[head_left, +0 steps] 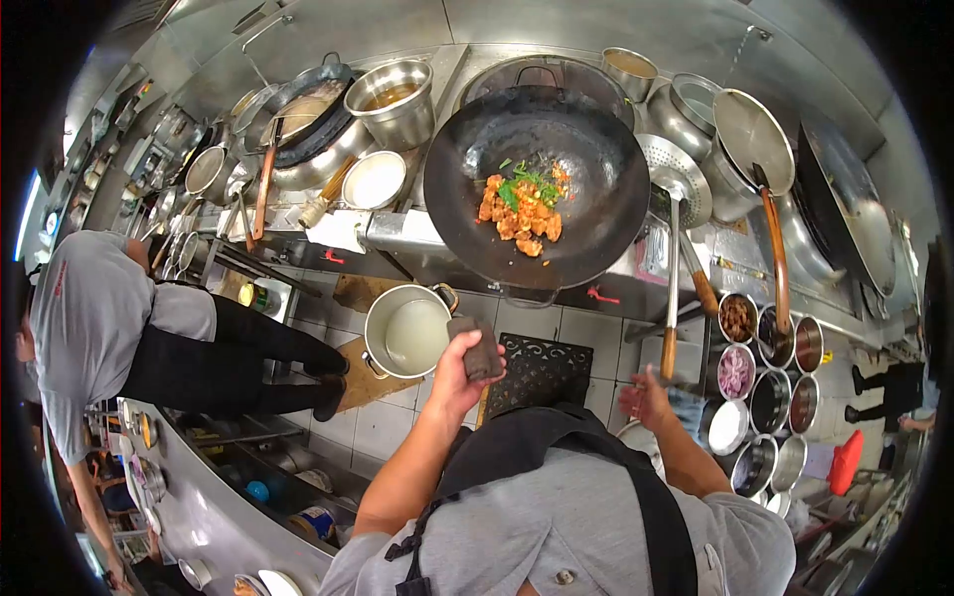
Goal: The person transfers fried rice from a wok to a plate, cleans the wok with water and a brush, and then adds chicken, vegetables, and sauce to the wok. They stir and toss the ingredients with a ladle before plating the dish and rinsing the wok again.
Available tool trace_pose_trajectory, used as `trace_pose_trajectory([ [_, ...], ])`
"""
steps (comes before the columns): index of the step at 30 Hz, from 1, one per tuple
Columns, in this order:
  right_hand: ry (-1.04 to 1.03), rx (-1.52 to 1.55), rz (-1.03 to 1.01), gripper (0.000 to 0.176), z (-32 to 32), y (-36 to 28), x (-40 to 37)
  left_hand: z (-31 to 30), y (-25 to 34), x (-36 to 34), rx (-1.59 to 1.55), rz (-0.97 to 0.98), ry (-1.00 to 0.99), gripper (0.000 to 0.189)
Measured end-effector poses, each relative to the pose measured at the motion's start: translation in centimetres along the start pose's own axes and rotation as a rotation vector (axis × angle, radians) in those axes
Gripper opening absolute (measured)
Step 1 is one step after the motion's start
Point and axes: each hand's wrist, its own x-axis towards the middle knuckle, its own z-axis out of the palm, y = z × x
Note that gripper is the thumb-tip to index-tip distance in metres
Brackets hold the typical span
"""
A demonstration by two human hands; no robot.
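Note:
A dark folded cloth [475, 350] is held in my left hand [452, 372], in front of my chest and just right of a big pot of cloudy liquid [415, 338]. My right hand [646, 399] has its fingers spread and holds nothing; it is near the wooden handle of a perforated ladle [676, 179]. Beyond both hands, a large black wok [596, 219] sits on the stove. Orange-brown food pieces [522, 217] with green leaves [510, 195] lie in the wok.
Metal tubs of ingredients [735, 371] stand at the right, below a wooden-handled strainer [753, 139]. At the back left are a pot of brown liquid [393, 99] and a white bowl [375, 180]. A person in grey [89, 318] stands at the left. A patterned mat [542, 372] covers some floor.

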Motion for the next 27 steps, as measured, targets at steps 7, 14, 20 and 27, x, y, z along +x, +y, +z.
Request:
trace_pose_trajectory([
  [7, -0.109, 0.046, -0.317, 0.037, 6.9, -14.7, -6.0, 6.9, 0.2, 7.8, -0.029, -0.077, 0.133, 0.042],
  [14, -0.400, 0.266, -0.424, 0.037, 9.0, -19.8, -12.2, 10.4, 0.1, 7.1, -0.188, -0.085, 0.152, 0.027],
  [20, -0.150, -0.297, -0.641, 0.050, 12.3, -25.8, -12.2, 15.6, 9.6, 12.7, -0.246, -0.066, 0.125, 0.020],
  [27, -0.236, -0.501, -0.858, 0.061, 29.8, -35.1, -15.4, 15.1, 13.6, 25.0, -0.156, 0.029, -0.082, 0.020],
])
